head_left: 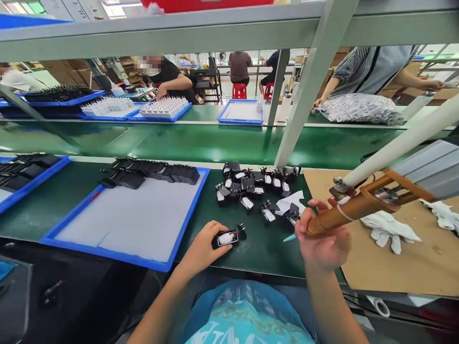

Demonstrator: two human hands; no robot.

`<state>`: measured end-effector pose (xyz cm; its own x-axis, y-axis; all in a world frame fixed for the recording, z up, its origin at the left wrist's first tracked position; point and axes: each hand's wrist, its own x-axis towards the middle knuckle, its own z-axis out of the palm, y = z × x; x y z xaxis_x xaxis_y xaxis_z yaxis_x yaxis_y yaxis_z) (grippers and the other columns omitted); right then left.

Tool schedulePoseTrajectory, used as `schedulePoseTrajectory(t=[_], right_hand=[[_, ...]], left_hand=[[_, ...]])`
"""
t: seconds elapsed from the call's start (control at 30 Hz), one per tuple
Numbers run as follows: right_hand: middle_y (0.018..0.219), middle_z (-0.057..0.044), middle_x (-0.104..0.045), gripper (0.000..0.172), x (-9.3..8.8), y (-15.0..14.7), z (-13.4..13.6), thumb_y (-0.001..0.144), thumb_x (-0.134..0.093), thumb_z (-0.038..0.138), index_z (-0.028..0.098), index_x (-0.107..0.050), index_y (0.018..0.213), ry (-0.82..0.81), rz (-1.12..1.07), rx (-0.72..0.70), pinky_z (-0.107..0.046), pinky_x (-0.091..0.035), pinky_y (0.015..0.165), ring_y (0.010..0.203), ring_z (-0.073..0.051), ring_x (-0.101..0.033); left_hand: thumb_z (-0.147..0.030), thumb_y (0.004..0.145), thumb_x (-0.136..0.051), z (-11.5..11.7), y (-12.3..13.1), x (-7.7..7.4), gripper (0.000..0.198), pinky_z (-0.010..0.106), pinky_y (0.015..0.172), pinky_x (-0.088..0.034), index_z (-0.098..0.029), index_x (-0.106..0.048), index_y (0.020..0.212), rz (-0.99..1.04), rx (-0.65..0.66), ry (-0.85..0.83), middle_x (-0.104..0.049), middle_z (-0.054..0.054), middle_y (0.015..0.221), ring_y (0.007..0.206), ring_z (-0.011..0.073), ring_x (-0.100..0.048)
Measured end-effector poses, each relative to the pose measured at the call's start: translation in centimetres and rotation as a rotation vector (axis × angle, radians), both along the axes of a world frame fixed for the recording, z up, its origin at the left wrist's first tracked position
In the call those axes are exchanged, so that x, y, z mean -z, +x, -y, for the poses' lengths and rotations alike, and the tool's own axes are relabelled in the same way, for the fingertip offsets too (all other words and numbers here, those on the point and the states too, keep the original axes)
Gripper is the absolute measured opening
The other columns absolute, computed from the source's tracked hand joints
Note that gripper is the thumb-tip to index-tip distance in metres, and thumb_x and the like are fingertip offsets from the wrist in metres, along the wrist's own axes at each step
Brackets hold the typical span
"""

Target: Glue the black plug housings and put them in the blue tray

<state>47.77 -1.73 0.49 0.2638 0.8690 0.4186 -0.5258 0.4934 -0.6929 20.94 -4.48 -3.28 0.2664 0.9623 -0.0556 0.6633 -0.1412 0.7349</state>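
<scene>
My left hand [204, 246] is closed on a small black adapter part [226, 237] with a white inner board, held on the green bench. My right hand [322, 239] grips a brass-coloured glue gun [353, 206] with a white hose; its bluish tip [289, 237] points left towards the part, a short way off it. A heap of the same black parts [256, 188] lies just beyond. A blue tray [114, 241] to the left carries a row of finished black pieces [154, 172] along its far edge.
A cardboard sheet [394, 258] with white gloves [389, 230] lies at the right. A second blue tray [32, 184] is at far left. A grey slanted post [304, 91] rises behind. Across the green conveyor [179, 141], several people sit at trays and a heap of bags [360, 109].
</scene>
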Motion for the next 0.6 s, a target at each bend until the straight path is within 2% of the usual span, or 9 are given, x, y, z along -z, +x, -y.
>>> schedulePoseTrajectory(t=[0.1,0.17,0.23,0.3,0.4,0.5,0.6], right_hand=[[0.104,-0.003,-0.054,0.040,-0.1,-0.4,-0.1,0.082,-0.054,0.053,0.029,-0.059,0.114,0.005,-0.001,0.007,-0.021,-0.038,0.029,0.053,-0.010,-0.050],[0.104,-0.003,-0.054,0.038,-0.3,-0.8,-0.2,0.082,-0.054,0.052,0.029,-0.060,0.111,0.013,0.002,0.011,-0.021,-0.038,0.029,0.053,-0.010,-0.050],[0.104,-0.003,-0.054,0.033,-0.5,-1.2,-0.3,0.083,-0.053,0.051,0.030,-0.062,0.107,0.022,0.003,0.012,-0.020,-0.037,0.028,0.053,-0.009,-0.050],[0.104,-0.002,-0.054,0.033,-0.7,-1.6,-0.4,0.083,-0.053,0.052,0.030,-0.063,0.105,0.018,-0.001,0.002,-0.019,-0.037,0.028,0.052,-0.009,-0.050],[0.102,-0.002,-0.054,0.040,-1.3,-2.4,-0.5,0.081,-0.054,0.057,0.031,-0.061,0.111,-0.017,-0.005,-0.017,-0.018,-0.035,0.026,0.049,-0.007,-0.048],[0.099,-0.002,-0.055,0.048,-1.8,-3.2,-0.5,0.079,-0.055,0.061,0.030,-0.059,0.116,-0.058,-0.018,-0.033,-0.018,-0.034,0.025,0.046,-0.007,-0.046],[0.096,-0.002,-0.055,0.051,-2.2,-4.1,-0.4,0.077,-0.056,0.063,0.030,-0.059,0.115,-0.078,-0.036,-0.059,-0.017,-0.035,0.025,0.045,-0.006,-0.046]], left_hand=[[-0.026,0.078,-0.067,-0.1,1.3,0.7,0.030,0.030,0.083,-0.046,-0.021,-0.054,0.104,0.115,0.035,-0.034,-0.056,0.001,0.101,0.092,0.0166,-0.056],[-0.024,0.076,-0.069,-0.5,2.2,0.9,0.052,0.030,0.086,-0.046,-0.024,-0.047,0.123,0.162,0.117,-0.053,-0.054,0.003,0.110,0.095,0.0167,-0.055],[-0.022,0.074,-0.070,-0.9,3.0,0.9,0.076,0.032,0.089,-0.046,-0.029,-0.034,0.139,0.168,0.222,-0.074,-0.048,0.005,0.122,0.099,0.0174,-0.054],[-0.020,0.071,-0.071,-1.4,3.6,0.9,0.083,0.034,0.094,-0.044,-0.030,-0.031,0.143,0.172,0.306,-0.089,-0.044,0.006,0.127,0.105,0.0184,-0.053],[-0.018,0.071,-0.070,-1.8,3.9,0.9,0.071,0.032,0.095,-0.045,-0.028,-0.042,0.136,0.211,0.334,-0.094,-0.044,0.006,0.126,0.108,0.0188,-0.053],[-0.020,0.074,-0.069,-1.5,3.7,1.3,0.056,0.030,0.091,-0.047,-0.026,-0.050,0.126,0.241,0.257,-0.056,-0.045,0.006,0.128,0.109,0.0190,-0.054],[-0.023,0.076,-0.070,-1.0,3.4,2.1,0.037,0.033,0.095,-0.045,-0.024,-0.056,0.110,0.257,0.156,0.008,-0.049,0.006,0.128,0.113,0.0201,-0.053]])
